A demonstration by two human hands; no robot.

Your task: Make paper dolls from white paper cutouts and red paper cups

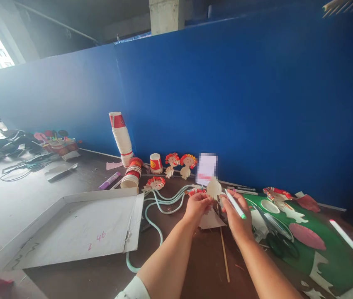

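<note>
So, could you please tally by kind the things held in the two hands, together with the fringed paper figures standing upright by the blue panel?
Pale paper figure, in the left hand: 1
White marker, in the right hand: 1
Fringed paper figures, upright by the blue panel: 2
Total: 4

Looks like a makeshift craft workshop tbh, set up in some bare concrete space. A raw pillar (166, 16) rises behind a blue partition (226, 91), and the table (204, 268) along it is littered with paper cups (122, 139), paper dolls (188, 162) and a green mat (303, 262), with a paper cut-out (214, 189) and marker (235, 204) held over it.
</note>
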